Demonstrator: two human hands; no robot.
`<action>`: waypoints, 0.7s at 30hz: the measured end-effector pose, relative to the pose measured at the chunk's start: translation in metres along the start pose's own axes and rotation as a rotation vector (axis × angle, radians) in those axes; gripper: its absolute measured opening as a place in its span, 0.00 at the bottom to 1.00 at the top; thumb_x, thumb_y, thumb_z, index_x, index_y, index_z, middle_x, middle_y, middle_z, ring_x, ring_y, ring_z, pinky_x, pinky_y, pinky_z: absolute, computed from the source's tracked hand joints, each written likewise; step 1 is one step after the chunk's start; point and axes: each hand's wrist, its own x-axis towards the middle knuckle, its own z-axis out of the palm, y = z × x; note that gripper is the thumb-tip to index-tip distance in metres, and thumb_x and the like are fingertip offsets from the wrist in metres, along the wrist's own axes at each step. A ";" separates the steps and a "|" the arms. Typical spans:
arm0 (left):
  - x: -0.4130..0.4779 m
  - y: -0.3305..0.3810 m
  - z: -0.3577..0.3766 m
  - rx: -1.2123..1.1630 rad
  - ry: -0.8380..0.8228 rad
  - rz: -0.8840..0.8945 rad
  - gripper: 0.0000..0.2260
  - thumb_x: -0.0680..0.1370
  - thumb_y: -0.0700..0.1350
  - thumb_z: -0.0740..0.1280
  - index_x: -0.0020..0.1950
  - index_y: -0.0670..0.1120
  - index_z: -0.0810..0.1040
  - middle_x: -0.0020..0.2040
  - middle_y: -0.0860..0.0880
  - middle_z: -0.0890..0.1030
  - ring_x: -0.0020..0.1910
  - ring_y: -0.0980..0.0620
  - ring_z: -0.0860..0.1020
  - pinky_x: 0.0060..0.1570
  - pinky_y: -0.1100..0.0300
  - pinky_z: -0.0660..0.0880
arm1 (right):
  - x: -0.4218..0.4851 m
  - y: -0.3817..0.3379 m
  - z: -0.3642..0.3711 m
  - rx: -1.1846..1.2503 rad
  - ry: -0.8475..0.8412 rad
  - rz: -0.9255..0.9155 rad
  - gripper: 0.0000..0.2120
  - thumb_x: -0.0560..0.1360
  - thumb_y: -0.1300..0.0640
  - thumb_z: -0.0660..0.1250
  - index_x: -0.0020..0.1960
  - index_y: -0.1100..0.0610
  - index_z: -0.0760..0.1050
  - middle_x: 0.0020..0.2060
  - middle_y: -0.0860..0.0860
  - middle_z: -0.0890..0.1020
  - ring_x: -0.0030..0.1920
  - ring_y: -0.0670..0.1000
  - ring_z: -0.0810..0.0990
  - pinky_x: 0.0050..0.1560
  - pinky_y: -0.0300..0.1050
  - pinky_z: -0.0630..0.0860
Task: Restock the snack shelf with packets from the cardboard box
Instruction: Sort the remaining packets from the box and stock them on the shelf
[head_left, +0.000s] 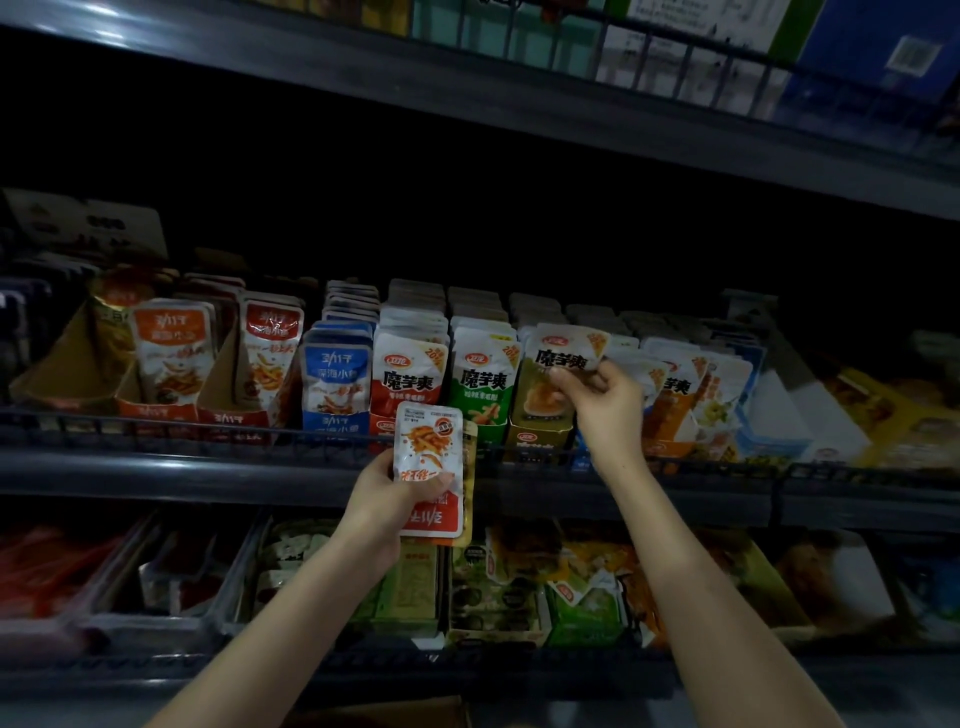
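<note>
My left hand grips a small stack of packets in front of the middle shelf's rail; the front one is white and red, held upside down, with a yellowish one behind it. My right hand pinches an olive-and-white packet at the front of its row, above the olive display box. The snack shelf holds upright rows of red, blue, green and orange packets. A corner of the cardboard box shows at the bottom edge.
A wire rail runs along the front of the middle shelf. The lower shelf carries trays of mixed snacks. The upper shelf hangs overhead with boxes on it. The back of the middle shelf is dark.
</note>
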 end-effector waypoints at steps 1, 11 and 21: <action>0.000 0.000 0.000 0.000 0.001 -0.001 0.20 0.69 0.33 0.74 0.59 0.43 0.75 0.50 0.43 0.83 0.45 0.43 0.82 0.38 0.52 0.77 | -0.002 0.000 -0.001 0.013 -0.010 -0.004 0.13 0.73 0.55 0.72 0.41 0.65 0.76 0.37 0.56 0.83 0.41 0.53 0.83 0.46 0.62 0.78; 0.001 -0.001 0.000 0.006 0.009 -0.011 0.20 0.69 0.34 0.74 0.59 0.44 0.75 0.50 0.42 0.83 0.45 0.43 0.82 0.37 0.53 0.78 | -0.016 0.011 -0.019 0.018 -0.051 0.115 0.10 0.74 0.59 0.70 0.36 0.56 0.71 0.39 0.56 0.83 0.40 0.51 0.85 0.48 0.58 0.80; -0.004 0.005 -0.002 0.006 -0.006 -0.005 0.19 0.70 0.34 0.74 0.57 0.45 0.75 0.50 0.43 0.83 0.46 0.44 0.82 0.39 0.52 0.78 | -0.020 0.013 0.002 -0.308 0.189 0.016 0.15 0.73 0.49 0.71 0.52 0.60 0.78 0.40 0.49 0.79 0.41 0.49 0.77 0.40 0.43 0.72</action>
